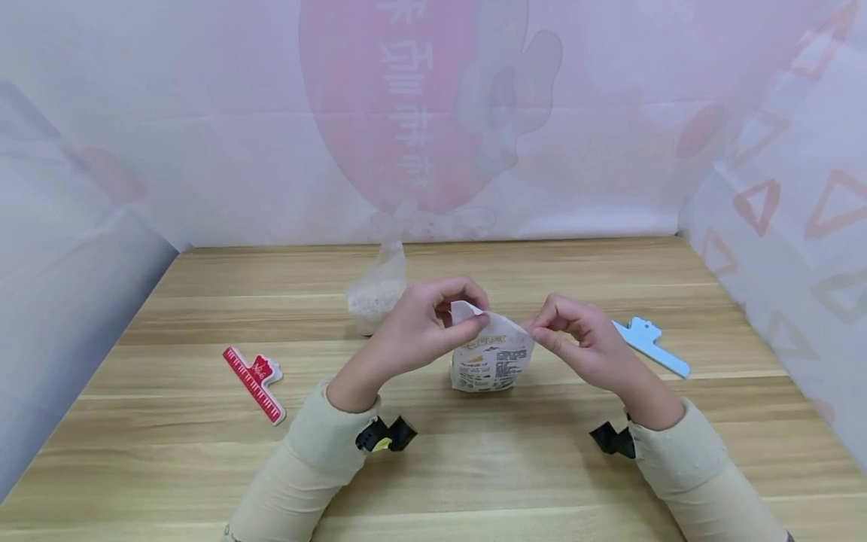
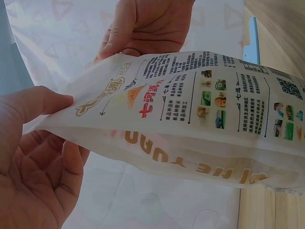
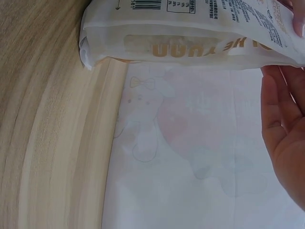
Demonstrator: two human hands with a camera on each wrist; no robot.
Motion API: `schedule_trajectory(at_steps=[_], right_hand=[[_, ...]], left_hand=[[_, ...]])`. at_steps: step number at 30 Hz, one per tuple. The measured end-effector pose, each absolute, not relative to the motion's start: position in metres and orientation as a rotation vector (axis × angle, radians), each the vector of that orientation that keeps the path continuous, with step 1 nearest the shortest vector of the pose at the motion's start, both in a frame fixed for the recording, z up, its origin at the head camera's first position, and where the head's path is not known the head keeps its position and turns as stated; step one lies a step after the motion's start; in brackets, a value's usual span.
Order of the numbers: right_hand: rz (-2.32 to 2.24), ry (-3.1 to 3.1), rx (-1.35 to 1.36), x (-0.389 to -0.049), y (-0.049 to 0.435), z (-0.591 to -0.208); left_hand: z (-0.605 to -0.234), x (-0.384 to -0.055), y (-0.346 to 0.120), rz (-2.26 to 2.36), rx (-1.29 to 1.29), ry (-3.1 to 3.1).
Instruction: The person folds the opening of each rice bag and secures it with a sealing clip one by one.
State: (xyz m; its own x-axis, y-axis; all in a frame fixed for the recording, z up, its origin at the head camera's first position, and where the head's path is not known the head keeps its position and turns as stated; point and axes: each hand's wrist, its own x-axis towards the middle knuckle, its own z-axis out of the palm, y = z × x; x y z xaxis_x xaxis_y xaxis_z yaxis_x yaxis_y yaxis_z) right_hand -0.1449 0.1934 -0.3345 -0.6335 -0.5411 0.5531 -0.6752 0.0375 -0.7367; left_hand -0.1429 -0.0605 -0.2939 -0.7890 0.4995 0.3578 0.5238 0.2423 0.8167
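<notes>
A white printed bag (image 1: 493, 357) stands upright on the table in front of me. My left hand (image 1: 436, 324) pinches its top left corner between thumb and fingers. At the opposite top corner, my right hand (image 1: 576, 339) pinches the edge, so the top is stretched between both hands. The left wrist view shows the bag's printed front (image 2: 190, 90) and gold-lettered side, with the left thumb on its upper edge. In the right wrist view, the bag's lower end (image 3: 114, 45) is near the tabletop. Whatever is inside the bag is hidden.
Behind my left hand stands a clear bag of pale contents (image 1: 375, 297). A red and white clip (image 1: 254, 384) lies on the left of the wooden table (image 1: 474, 482). To the right lies a light blue clip (image 1: 650, 346), partly behind my right hand. Printed white sheets enclose the table.
</notes>
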Motion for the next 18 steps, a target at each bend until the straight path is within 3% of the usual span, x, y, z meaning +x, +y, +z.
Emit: schedule_trajectory(at_steps=[18], right_hand=[[1.885, -2.289, 1.147, -0.1445, 0.1911, -0.3308]], left_hand=[[-0.2960, -0.1443, -0.0604, -1.630, -1.033, -2.449]])
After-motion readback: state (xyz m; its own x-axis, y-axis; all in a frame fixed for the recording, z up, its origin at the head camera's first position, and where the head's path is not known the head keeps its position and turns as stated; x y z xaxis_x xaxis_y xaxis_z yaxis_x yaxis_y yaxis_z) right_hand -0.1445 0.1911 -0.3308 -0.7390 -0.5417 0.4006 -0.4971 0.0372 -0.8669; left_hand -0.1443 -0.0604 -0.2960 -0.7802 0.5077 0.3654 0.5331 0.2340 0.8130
